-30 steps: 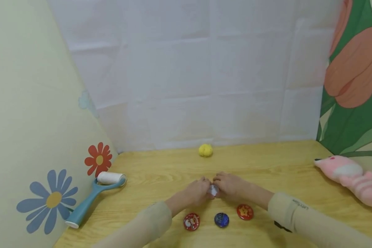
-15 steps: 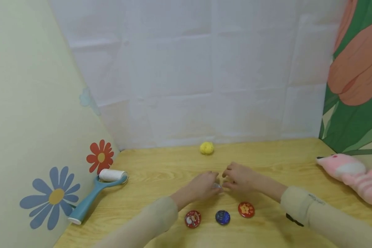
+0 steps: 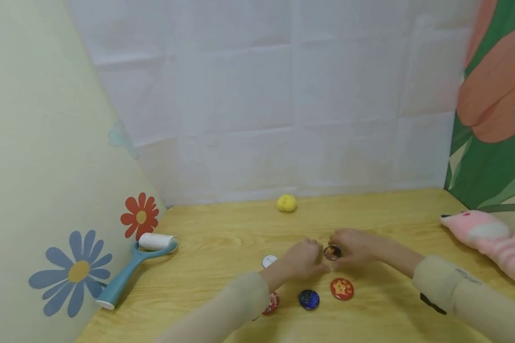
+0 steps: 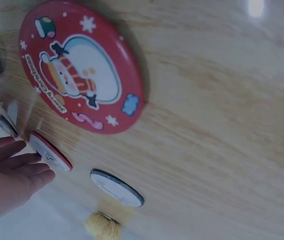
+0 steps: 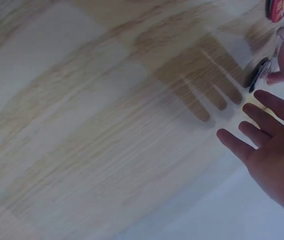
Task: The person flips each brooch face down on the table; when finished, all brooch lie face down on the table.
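A small dark round button badge [image 3: 332,252] is tilted up between both hands. My left hand [image 3: 302,259] pinches its left side, with thumb and index finger at the rim in the left wrist view. My right hand [image 3: 356,247] has its thumb and fingers about the right side; its other fingers [image 5: 234,142] spread loosely. Beside the left hand a badge lies with its white back [image 3: 269,261] up. A red snowman badge [image 4: 82,70] is partly covered by the left sleeve in the head view. A blue badge [image 3: 309,299] and a red star badge [image 3: 342,288] lie nearer the body.
A yellow ball-like object [image 3: 287,203] sits at the table's back. A blue-handled lint roller [image 3: 128,271] lies on the left and a pink plush toy [image 3: 489,238] on the right. White cloth [image 3: 240,105] hangs behind the wooden table [image 3: 214,228].
Both hands have moved right. The dark face of the badge between them has come into view, and the white-backed badge shows at the left. The right hand parted from the left, then met it again.
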Demonstrator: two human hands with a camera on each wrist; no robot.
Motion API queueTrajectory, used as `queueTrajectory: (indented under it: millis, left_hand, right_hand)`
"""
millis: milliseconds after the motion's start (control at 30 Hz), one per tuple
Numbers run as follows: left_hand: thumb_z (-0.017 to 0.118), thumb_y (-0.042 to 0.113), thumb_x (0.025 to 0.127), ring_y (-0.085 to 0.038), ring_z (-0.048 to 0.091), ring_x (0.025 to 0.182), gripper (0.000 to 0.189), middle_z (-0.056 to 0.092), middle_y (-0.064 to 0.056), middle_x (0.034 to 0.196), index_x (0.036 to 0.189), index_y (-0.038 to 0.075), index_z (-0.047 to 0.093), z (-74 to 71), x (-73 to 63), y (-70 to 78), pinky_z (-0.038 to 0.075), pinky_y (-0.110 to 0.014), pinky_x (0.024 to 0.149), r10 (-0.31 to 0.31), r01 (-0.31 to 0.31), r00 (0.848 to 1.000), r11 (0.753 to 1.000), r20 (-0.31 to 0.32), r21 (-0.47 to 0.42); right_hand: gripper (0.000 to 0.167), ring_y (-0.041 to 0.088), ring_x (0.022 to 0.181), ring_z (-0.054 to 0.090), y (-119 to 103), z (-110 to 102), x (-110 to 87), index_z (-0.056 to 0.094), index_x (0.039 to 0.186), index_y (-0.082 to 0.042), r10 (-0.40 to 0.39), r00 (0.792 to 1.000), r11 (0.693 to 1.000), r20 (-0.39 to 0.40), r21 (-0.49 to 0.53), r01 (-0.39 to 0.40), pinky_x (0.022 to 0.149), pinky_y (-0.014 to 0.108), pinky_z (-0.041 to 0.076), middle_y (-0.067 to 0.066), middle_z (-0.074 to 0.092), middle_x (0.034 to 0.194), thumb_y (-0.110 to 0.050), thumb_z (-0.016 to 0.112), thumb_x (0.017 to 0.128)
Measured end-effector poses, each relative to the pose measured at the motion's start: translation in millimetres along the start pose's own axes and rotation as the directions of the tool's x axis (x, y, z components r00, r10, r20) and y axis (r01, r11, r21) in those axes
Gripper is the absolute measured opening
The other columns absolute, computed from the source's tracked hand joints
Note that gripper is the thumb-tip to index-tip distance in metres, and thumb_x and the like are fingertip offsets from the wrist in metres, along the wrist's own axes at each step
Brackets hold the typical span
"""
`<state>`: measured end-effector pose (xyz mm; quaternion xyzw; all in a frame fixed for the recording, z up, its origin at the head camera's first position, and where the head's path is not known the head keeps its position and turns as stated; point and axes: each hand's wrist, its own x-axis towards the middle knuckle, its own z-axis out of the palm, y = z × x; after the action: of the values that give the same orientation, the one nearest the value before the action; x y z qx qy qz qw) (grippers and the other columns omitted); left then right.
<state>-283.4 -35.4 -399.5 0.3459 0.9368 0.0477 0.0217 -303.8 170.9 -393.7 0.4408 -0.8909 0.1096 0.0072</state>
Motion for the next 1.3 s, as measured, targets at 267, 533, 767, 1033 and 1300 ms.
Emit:
queueTrajectory:
  millis: [267,533,767,1033,1300]
  left_hand:
    - [0.062,0.048,0.092,-0.012,0.052,0.078,0.037,0.059,-0.003,0.089,0.083,0.012,0.063,4.5,6.9,1.9,0.050,-0.025,0.074,-0.015,0.015,1.000,0.998,-0.008,0.069]
    - [0.067,0.043,0.091,-0.012,0.056,0.080,0.036,0.060,-0.001,0.088,0.101,0.008,0.069,9.7,11.5,2.3,0.051,-0.023,0.071,0.010,-0.008,0.996,0.999,-0.085,0.033]
    - [0.066,0.043,0.091,-0.008,0.053,0.076,0.029,0.058,0.004,0.085,0.096,0.015,0.072,10.4,16.9,6.6,0.049,-0.020,0.065,-0.019,0.020,0.997,1.000,-0.081,0.010]
    - [0.066,0.042,0.091,-0.008,0.051,0.076,0.028,0.055,0.005,0.082,0.094,0.015,0.071,8.3,19.6,9.4,0.046,-0.020,0.064,-0.011,0.013,0.996,1.000,-0.084,0.020]
    - [0.064,0.048,0.090,-0.012,0.057,0.090,0.031,0.059,0.006,0.087,0.094,0.018,0.070,10.5,18.5,11.2,0.048,-0.039,0.094,-0.016,0.024,0.996,0.995,-0.093,0.093]
  right_hand:
    - [0.058,0.040,0.105,0.061,0,-3,-9.7,0.061,0.116,0.009,0.046,0.999,0.999,0.023,0.024,-0.047,0.092,0.051,0.049,0.028,0.061,0.119,-0.031,0.080,0.079]
    - [0.028,0.015,0.083,0.063,0,1,-6.3,0.066,0.099,-0.003,0.068,0.997,0.995,-0.031,0.071,-0.066,0.078,0.035,0.055,0.000,0.065,0.089,-0.016,0.079,0.078]
    - [0.031,0.019,0.085,0.064,1,3,-3.6,0.067,0.099,-0.001,0.063,0.996,0.996,-0.066,0.063,-0.059,0.080,0.037,0.055,0.005,0.067,0.092,-0.014,0.081,0.075]
    - [0.035,0.026,0.093,0.064,9,3,-2.2,0.071,0.102,-0.001,0.019,0.997,0.999,-0.078,0.040,-0.016,0.085,0.043,0.053,0.011,0.068,0.101,-0.019,0.083,0.074]
    - [0.034,0.022,0.087,0.058,5,4,-3.8,0.071,0.097,-0.004,0.087,0.991,0.993,-0.102,0.087,-0.078,0.079,0.039,0.051,0.005,0.064,0.094,-0.019,0.085,0.070]
